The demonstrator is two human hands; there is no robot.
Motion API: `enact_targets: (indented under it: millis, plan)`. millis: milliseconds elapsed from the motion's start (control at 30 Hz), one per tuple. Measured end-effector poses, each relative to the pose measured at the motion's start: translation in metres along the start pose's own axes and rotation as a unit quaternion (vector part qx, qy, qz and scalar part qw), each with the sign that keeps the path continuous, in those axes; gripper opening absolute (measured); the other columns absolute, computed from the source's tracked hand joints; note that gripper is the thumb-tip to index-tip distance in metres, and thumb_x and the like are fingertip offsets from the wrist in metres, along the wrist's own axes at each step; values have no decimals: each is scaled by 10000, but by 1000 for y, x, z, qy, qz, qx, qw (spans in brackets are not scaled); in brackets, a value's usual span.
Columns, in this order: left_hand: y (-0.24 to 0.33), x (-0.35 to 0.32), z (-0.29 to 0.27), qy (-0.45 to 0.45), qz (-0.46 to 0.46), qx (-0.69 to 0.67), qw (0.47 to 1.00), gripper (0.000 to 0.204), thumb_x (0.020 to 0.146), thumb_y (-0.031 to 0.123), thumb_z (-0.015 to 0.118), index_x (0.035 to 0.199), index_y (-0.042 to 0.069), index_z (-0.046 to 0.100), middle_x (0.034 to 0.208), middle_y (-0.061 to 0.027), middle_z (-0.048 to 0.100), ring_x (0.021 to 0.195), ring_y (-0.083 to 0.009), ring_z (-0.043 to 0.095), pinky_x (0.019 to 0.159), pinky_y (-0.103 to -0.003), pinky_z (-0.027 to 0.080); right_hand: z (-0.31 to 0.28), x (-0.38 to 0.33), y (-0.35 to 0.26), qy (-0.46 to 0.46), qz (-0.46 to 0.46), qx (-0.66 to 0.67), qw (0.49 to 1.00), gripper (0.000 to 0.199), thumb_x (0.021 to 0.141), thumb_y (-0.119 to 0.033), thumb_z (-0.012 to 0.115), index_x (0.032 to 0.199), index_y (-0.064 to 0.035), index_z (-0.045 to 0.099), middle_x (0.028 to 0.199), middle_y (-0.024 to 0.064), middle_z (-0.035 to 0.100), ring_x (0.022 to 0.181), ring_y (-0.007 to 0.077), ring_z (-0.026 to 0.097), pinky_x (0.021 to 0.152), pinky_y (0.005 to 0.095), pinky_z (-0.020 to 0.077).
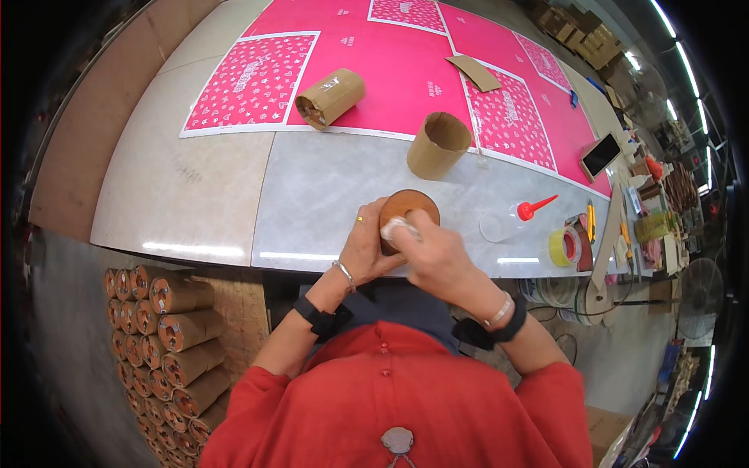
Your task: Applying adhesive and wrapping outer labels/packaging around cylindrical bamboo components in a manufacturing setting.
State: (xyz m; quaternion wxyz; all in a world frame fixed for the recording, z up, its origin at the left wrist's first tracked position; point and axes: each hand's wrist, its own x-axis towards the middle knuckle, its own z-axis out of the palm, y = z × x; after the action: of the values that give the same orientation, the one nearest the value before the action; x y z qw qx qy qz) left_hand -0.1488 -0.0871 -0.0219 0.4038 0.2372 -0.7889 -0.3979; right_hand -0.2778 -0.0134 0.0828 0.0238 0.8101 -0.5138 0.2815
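Observation:
At the near edge of the table, my left hand [363,243] is wrapped around the side of a round brown wooden piece [402,201]. My right hand [438,253] is closed on a crumpled white wad, cloth or tissue [396,228], and presses it against the top face of that piece. The wooden piece's lower part is hidden by my hands. Just beyond them stands an upright open cardboard sleeve [434,160]. To the right lies a clear squeeze bottle with a red nozzle [499,226].
Pink printed sheets [374,86] cover the table's far side, with a cardboard-wrapped cylinder [337,95] and a curved cardboard piece [476,74] on them. A phone [599,157], yellow tape roll [559,249] and cutter [591,222] lie right. Wrapped cylinders [187,331] are stacked at lower left.

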Motion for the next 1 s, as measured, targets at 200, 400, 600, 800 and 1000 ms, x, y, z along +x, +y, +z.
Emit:
enact_targets:
  millis: [200, 400, 600, 800, 1000]
  plan:
    - [2, 2, 3, -13, -18, -25, 999, 865, 646, 280, 834, 1319, 13, 360, 1204, -206, 470, 1086, -350, 473, 943, -404, 405, 6, 28, 58, 8, 68, -87, 994, 353, 638, -40, 691, 944, -68, 517, 831, 131, 497, 599, 328, 580, 509, 399, 492]
    - [5, 3, 0, 0, 16, 5, 1000, 852, 649, 260, 831, 1318, 15, 363, 1218, -201, 472, 1108, -357, 466, 962, -410, 400, -14, -21, 16, 24, 45, -55, 997, 283, 680, -35, 657, 920, -70, 511, 828, 134, 494, 611, 321, 594, 508, 409, 484]
    - [-3, 2, 3, -34, -78, -21, 996, 867, 658, 292, 816, 1322, -5, 343, 1190, -214, 459, 1097, -361, 469, 936, -408, 405, 13, 30, 32, -2, 42, -34, 999, 214, 733, -14, 598, 927, -61, 520, 854, 133, 503, 660, 334, 576, 510, 395, 468]
    - [2, 2, 2, 1, 1, 0, 1000, 873, 645, 299, 829, 1321, 7, 360, 1208, -208, 474, 1108, -365, 461, 969, -416, 381, -1, -10, 29, 5, 75, -35, 997, 252, 703, -33, 631, 919, -59, 503, 829, 152, 488, 674, 328, 588, 516, 402, 477]
    - [-23, -1, 6, -52, 95, 93, 990, 868, 646, 276, 839, 1319, 12, 359, 1199, -199, 476, 1043, -350, 475, 925, -422, 406, 17, 21, 2, -23, -4, -26, 999, 286, 669, -25, 655, 907, -57, 499, 845, 153, 490, 644, 328, 582, 511, 398, 473]
